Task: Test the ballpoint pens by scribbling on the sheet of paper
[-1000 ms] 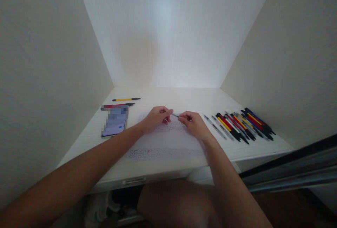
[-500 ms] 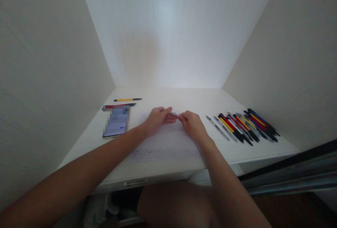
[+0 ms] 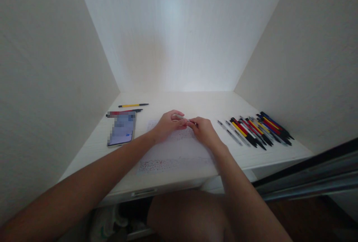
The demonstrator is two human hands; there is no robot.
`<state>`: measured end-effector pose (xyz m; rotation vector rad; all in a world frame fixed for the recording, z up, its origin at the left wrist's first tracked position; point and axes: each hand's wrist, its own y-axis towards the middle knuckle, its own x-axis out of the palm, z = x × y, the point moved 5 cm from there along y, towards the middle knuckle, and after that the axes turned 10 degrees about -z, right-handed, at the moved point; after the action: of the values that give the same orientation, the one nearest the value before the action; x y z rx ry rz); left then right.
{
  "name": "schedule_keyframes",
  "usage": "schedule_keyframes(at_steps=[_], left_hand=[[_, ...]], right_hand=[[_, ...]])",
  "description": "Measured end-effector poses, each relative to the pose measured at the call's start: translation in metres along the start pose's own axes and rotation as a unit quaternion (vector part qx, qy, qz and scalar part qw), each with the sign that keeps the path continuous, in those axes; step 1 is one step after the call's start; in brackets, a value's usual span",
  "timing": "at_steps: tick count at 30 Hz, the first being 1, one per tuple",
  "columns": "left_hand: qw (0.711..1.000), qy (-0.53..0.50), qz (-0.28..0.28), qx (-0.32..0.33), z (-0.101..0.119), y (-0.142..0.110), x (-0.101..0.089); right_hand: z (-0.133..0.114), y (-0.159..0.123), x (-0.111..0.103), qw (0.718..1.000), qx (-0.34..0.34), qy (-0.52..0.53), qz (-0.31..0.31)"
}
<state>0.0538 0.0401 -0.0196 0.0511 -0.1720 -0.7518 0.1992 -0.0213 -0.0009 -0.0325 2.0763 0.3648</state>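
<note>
Over the middle of the written sheet (image 3: 179, 150), my left hand (image 3: 167, 126) and my right hand (image 3: 203, 130) meet fingertip to fingertip. Between them lies a slim, pale grey pen (image 3: 179, 116), mostly covered by fingers. The left thumb and fingers are closed around its barrel. My right thumb and forefinger pinch its right end; any small part inside that pinch is hidden. Rows of dense handwriting, partly reddish, run across the paper below my wrists.
Right of my hands, several pens (image 3: 251, 131) in yellow, red, black, white and clear lie side by side. On the left are a phone (image 3: 122, 128), a red and black pen (image 3: 138, 110) and a yellow pen (image 3: 132, 105). Walls enclose the white desk (image 3: 195, 102) on three sides.
My left fingers, stretched out before, have curled in around the pen, and its barrel now shows above the left thumb. My right hand keeps its pinch. The view has shifted slightly.
</note>
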Motion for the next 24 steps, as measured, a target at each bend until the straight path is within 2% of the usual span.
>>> schedule_keyframes(at_steps=[2,4,7,10,17,21,24], left_hand=[[0.999,0.042,-0.023,0.002,0.003,0.0,-0.003],[0.993,0.108,-0.04,0.006,0.005,0.002,-0.006],[0.981,0.19,-0.041,0.015,0.006,0.004,-0.009],[0.97,0.239,-0.025,0.025,0.01,0.003,-0.006],[0.949,0.315,-0.027,0.007,0.015,-0.001,0.002],[0.925,0.371,-0.055,0.058,0.009,0.005,-0.001],[0.904,0.411,-0.076,0.096,0.005,0.006,-0.002]], right_hand=[[0.001,0.0,0.005,0.999,-0.007,0.012,-0.043],[0.002,-0.001,0.007,0.999,-0.006,-0.004,-0.049],[0.0,-0.002,0.006,0.999,0.007,-0.047,-0.019],[-0.001,-0.003,0.003,0.998,0.03,-0.044,0.017],[0.001,-0.007,-0.006,0.995,0.032,-0.053,0.075],[0.003,-0.005,0.001,0.999,0.024,-0.041,0.014],[0.001,-0.004,0.009,0.998,-0.014,-0.04,-0.038]])
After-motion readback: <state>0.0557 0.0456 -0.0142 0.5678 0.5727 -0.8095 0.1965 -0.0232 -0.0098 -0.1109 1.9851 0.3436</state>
